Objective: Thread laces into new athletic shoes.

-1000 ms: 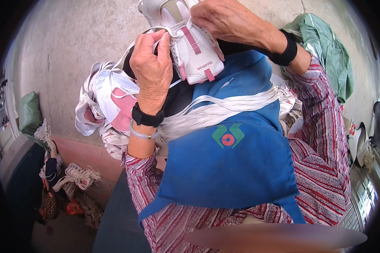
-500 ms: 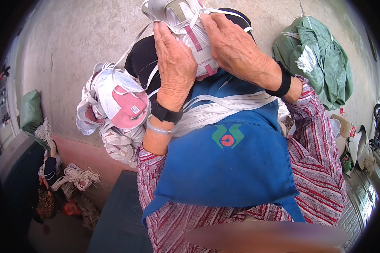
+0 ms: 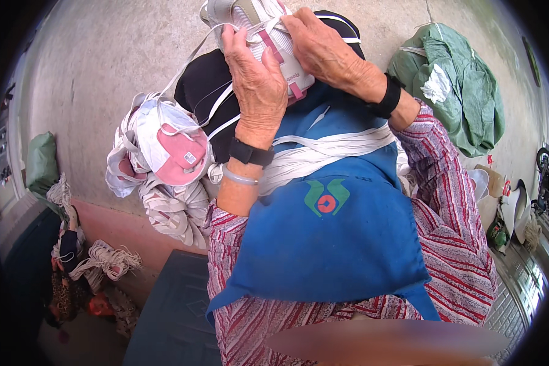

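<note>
A white shoe upper [image 3: 294,72] with pink strips and grey-beige trim lies on my dark-trousered lap at the top of the view. My left hand [image 3: 257,85] is curled along its left side, fingertips gripping a flat white shoelace [image 3: 188,66] at the eyelets. From the right, my right hand [image 3: 328,53] pinches the lace near the middle of the upper; its fingertips are partly hidden. Long lace ends trail down to the left. A bundle of white laces [image 3: 335,151] lies across my blue apron [image 3: 323,256], below both hands.
Several white and pink shoe uppers [image 3: 186,160] are piled to my left. A tied green sack [image 3: 466,91] sits on the concrete floor at right. Lower left, another person [image 3: 64,287] is beside a hank of white cord [image 3: 107,259]. A dark blue-green panel [image 3: 177,305] is near my left elbow.
Both hands and the shoe upper have shifted slightly left. My left fingers have bent more at the lace, and its thumb now stands apart. My right hand has drawn closer to the left.
</note>
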`<act>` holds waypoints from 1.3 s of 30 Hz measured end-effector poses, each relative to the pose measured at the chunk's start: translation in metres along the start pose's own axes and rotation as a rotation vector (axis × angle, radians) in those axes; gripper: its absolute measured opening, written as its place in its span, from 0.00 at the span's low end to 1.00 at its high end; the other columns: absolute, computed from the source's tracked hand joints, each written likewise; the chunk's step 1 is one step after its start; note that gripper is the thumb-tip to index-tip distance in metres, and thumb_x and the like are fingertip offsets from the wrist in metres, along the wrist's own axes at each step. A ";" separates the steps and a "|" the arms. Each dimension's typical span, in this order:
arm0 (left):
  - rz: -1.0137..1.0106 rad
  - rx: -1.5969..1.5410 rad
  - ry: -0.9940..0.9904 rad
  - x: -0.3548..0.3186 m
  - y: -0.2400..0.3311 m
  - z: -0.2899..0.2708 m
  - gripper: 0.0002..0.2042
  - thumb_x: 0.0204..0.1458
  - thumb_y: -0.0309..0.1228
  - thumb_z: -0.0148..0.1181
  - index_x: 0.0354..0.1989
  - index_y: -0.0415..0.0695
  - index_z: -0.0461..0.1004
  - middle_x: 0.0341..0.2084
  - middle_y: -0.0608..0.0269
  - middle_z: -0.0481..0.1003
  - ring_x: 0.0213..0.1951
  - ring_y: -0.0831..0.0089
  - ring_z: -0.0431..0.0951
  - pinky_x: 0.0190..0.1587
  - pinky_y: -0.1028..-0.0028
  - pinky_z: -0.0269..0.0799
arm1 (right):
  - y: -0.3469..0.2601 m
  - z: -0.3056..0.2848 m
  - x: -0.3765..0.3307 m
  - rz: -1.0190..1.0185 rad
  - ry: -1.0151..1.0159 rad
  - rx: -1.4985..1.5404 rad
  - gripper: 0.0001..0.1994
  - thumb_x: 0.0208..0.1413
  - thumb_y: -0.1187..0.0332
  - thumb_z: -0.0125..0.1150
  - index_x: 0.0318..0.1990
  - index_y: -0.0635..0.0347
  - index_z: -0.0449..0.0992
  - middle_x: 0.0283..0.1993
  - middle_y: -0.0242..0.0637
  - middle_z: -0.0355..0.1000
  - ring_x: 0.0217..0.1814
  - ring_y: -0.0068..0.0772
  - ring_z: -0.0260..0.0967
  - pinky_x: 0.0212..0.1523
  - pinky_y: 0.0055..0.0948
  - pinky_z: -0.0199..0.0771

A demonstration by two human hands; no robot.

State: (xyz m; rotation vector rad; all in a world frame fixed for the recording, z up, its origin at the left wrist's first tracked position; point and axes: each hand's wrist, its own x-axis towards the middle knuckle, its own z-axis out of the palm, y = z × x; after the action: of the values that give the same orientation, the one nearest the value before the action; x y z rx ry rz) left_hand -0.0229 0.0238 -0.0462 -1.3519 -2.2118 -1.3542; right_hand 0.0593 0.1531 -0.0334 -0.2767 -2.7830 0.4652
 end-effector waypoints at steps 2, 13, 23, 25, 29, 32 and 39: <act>0.002 -0.130 0.062 0.005 -0.005 0.008 0.18 0.54 0.23 0.51 0.52 0.33 0.56 0.57 0.34 0.56 0.58 0.42 0.60 0.60 0.59 0.57 | 0.015 -0.009 0.010 -0.144 -0.088 -0.109 0.14 0.48 0.77 0.52 0.44 0.72 0.64 0.40 0.52 0.63 0.44 0.50 0.63 0.45 0.34 0.67; -0.124 -0.087 0.032 0.022 0.006 0.004 0.14 0.51 0.29 0.60 0.36 0.37 0.61 0.52 0.37 0.58 0.58 0.47 0.60 0.59 0.59 0.56 | 0.001 -0.016 0.012 -0.391 0.001 -0.516 0.11 0.45 0.69 0.52 0.23 0.71 0.75 0.35 0.49 0.64 0.38 0.43 0.59 0.45 0.36 0.59; -0.129 0.057 -0.046 0.035 -0.002 0.001 0.12 0.48 0.28 0.58 0.28 0.35 0.61 0.46 0.36 0.57 0.55 0.46 0.58 0.56 0.59 0.57 | -0.003 -0.025 0.027 -0.434 -0.247 -0.460 0.11 0.43 0.71 0.52 0.30 0.71 0.74 0.37 0.52 0.64 0.40 0.45 0.61 0.43 0.31 0.64; -0.124 0.027 -0.049 0.033 0.001 0.001 0.12 0.48 0.28 0.59 0.27 0.36 0.61 0.46 0.36 0.57 0.55 0.46 0.58 0.56 0.60 0.57 | 0.001 -0.026 0.023 -0.453 -0.213 -0.477 0.10 0.43 0.70 0.52 0.27 0.69 0.74 0.36 0.50 0.64 0.40 0.45 0.61 0.43 0.32 0.63; -0.121 0.003 0.000 0.032 0.004 0.006 0.12 0.47 0.28 0.60 0.27 0.36 0.61 0.46 0.37 0.58 0.56 0.47 0.58 0.56 0.61 0.57 | 0.008 -0.017 0.019 -0.363 0.000 -0.230 0.09 0.43 0.69 0.53 0.23 0.67 0.73 0.32 0.47 0.63 0.39 0.43 0.61 0.43 0.33 0.63; -0.106 0.026 0.011 0.027 -0.002 0.000 0.12 0.46 0.28 0.61 0.26 0.37 0.62 0.46 0.38 0.58 0.56 0.48 0.59 0.56 0.61 0.57 | 0.002 -0.018 0.021 -0.348 -0.124 -0.204 0.10 0.43 0.71 0.53 0.29 0.72 0.72 0.33 0.48 0.62 0.38 0.45 0.62 0.40 0.34 0.65; -0.088 -0.041 0.055 0.021 0.006 -0.005 0.13 0.44 0.28 0.63 0.23 0.39 0.62 0.45 0.39 0.60 0.55 0.50 0.59 0.54 0.61 0.58 | -0.015 -0.031 0.003 -0.131 -0.014 0.102 0.16 0.42 0.77 0.53 0.41 0.75 0.63 0.34 0.51 0.60 0.37 0.48 0.62 0.33 0.36 0.69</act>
State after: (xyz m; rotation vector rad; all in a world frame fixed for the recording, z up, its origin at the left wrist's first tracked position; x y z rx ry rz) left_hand -0.0309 0.0328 -0.0277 -1.2278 -2.2437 -1.4559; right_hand 0.0649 0.1490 0.0005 -0.0682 -2.7579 0.5761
